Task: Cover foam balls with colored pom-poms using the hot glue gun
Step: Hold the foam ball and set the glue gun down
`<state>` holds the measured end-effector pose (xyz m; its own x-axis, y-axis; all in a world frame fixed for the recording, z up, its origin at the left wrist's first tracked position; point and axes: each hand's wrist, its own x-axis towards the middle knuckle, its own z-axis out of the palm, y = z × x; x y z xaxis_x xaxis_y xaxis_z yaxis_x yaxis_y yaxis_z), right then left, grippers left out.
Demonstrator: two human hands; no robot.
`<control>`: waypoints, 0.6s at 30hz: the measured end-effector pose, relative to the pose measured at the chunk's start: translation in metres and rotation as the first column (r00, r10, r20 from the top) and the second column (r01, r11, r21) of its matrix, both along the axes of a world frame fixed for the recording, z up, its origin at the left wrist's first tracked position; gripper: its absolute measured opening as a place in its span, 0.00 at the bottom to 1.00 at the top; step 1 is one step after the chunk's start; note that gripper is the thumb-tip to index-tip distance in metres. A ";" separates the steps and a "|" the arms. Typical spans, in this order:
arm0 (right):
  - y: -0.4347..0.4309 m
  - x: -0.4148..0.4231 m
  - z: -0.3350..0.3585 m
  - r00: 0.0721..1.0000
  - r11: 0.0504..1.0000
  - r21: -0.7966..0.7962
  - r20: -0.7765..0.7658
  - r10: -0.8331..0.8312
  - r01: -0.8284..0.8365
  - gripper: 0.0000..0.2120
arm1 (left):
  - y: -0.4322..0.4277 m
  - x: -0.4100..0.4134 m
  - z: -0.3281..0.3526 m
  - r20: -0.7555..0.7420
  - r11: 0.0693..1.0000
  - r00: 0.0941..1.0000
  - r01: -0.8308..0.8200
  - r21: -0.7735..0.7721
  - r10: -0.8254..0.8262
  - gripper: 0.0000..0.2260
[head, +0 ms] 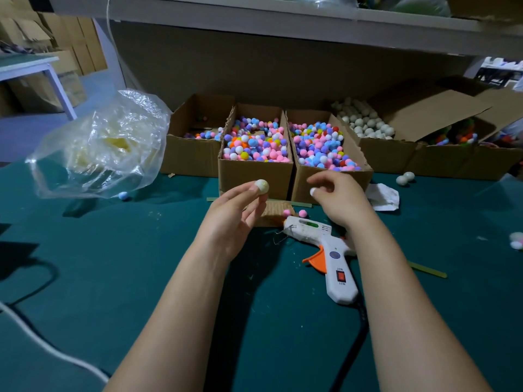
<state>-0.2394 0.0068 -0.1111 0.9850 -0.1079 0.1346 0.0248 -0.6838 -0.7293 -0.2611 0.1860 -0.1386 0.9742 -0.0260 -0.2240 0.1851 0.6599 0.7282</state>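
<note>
fingers (243, 193) of left hand (226, 219) pinch foam ball (261, 186): likely light, dentable, grip bare sides; right hand (336, 199) pinches pom-pom (313, 191).

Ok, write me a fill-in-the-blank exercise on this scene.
The foam ball is held by the ____ hand.
The right hand pinches a ____ pom-pom.
The glue gun has an ____ trigger.
Missing: left, white, orange.

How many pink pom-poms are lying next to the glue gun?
2 pink pom-poms: one and another, side by side just beyond the nozzle of the hot glue gun. More may be hidden.
</note>
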 end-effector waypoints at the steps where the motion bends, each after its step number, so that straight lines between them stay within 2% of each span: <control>1: 0.002 -0.006 0.003 0.998 0.993 0.105 0.050 0.046 -0.051 0.09 | -0.001 0.000 0.000 0.012 1.000 1.000 0.011 0.010 -0.011 0.09; 3: 0.009 -0.017 0.008 0.986 0.950 0.281 0.129 0.106 -0.139 0.08 | -0.004 -0.001 0.001 0.036 0.999 0.999 0.028 0.024 -0.029 0.09; 4: 0.013 -0.022 0.008 0.979 0.933 0.319 0.167 0.119 -0.168 0.08 | -0.005 -0.002 0.001 0.047 0.999 0.998 0.033 0.029 -0.035 0.10; 8: 0.028 -0.031 -0.001 0.963 0.908 0.364 0.241 0.123 -0.207 0.07 | -0.007 -0.002 -0.001 0.067 0.998 0.996 0.049 0.039 -0.052 0.12; 14: 0.031 -0.030 -0.008 0.953 0.951 0.285 0.300 0.032 -0.122 0.03 | -0.009 -0.003 -0.002 0.087 0.997 0.995 0.048 0.063 -0.054 0.10; 18: 0.034 -0.030 -0.011 0.950 0.966 0.231 0.309 0.039 -0.115 0.04 | -0.011 -0.003 -0.002 0.084 0.996 0.995 0.038 0.081 -0.045 0.06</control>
